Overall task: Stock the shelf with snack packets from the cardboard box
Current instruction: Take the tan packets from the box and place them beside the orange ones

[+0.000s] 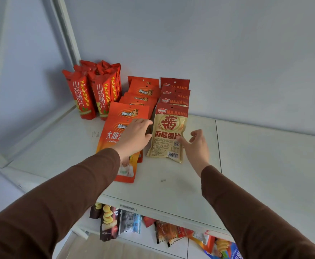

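On the white top shelf [171, 184] lies a row of beige-and-red MAJIANG packets [168, 131], overlapping toward the back wall. To their left runs a row of orange packets [115, 128]. My left hand [134, 137] rests open on the front orange packet, fingertips at the left edge of the front MAJIANG packet. My right hand [197, 144] hovers open at that packet's right edge, fingers spread, one fingertip touching it. Red upright packets [86, 96] stand at the back left corner. No cardboard box is in view.
A white frame post [67, 30] rises at the back left. The wall stands close behind the packets. A shelf seam [218, 144] runs right of my right hand. The lower shelf [149, 245] holds several mixed snack packets.
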The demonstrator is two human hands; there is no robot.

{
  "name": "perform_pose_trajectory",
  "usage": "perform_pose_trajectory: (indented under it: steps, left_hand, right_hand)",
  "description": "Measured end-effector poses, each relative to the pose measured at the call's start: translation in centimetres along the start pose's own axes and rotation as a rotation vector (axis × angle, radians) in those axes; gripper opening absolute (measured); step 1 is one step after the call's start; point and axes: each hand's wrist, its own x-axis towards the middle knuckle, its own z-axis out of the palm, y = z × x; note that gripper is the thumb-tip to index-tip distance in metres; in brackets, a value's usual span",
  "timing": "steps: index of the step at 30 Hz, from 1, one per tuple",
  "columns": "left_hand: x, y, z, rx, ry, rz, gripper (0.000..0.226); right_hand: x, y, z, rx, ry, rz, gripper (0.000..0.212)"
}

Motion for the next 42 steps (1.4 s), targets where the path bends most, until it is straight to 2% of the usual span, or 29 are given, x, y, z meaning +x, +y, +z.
perform_pose_trajectory:
  steps: [2,4,8,12,16,20,24,30,32,34,38,42]
  left_hand:
    - [-1.0,0.0,-0.4,0.005,0.012,-0.010,0.046]
    - [-2.3,0.2,-0.9,0.012,0.042,-0.025,0.045]
    - [-7.0,0.4,-2.3,0.058,0.101,-0.099,0.042]
    - [-14.8,0.3,-3.1,0.102,0.145,-0.238,0.034]
    - [-25.8,2.1,-2.5,0.117,0.124,-0.518,0.040]
    - [-38.2,4.6,-1.4,0.125,0.048,-0.753,0.040]
    - [-50.3,6.9,-0.8,0.124,0.056,-0.945,0.041]
    - [-67.9,8.2,-1.0,0.065,-0.003,-1.145,0.039]
    - [-72.1,8.7,-0.9,0.057,0.014,-1.140,0.038]
    - [-78.7,8.6,-0.9,-0.023,0.054,-1.225,0.042]
    - [-90.3,7.7,0.7,-0.139,0.001,-1.371,0.041]
    - [-98.2,5.7,2.9,-0.196,-0.037,-1.452,0.044]
  right_hand:
    - [-0.8,-0.4,-0.6,-0.077,0.033,-0.184,0.037]
    - [-1.9,-1.4,-0.8,-0.196,-0.015,-0.380,0.025]
    - [-5.2,-3.7,-0.2,-0.439,-0.245,-0.634,0.030]
    - [-10.0,-4.0,0.4,-0.469,-0.424,-0.806,0.029]
    - [-16.2,-1.9,1.2,-0.470,-0.565,-0.958,0.029]
    - [-24.3,0.6,2.5,-0.434,-0.712,-1.055,0.026]
    - [-33.2,2.2,3.6,-0.442,-0.848,-1.153,0.028]
    - [-48.3,3.7,6.0,-0.511,-1.036,-1.269,0.036]
    - [-52.1,4.0,6.8,-0.552,-1.081,-1.262,0.038]
    - [-58.1,4.7,8.2,-0.571,-1.162,-1.242,0.039]
    - [-68.8,6.7,10.7,-0.660,-1.315,-1.220,0.040]
    - [-76.0,9.7,14.0,-0.696,-1.461,-1.129,0.045]
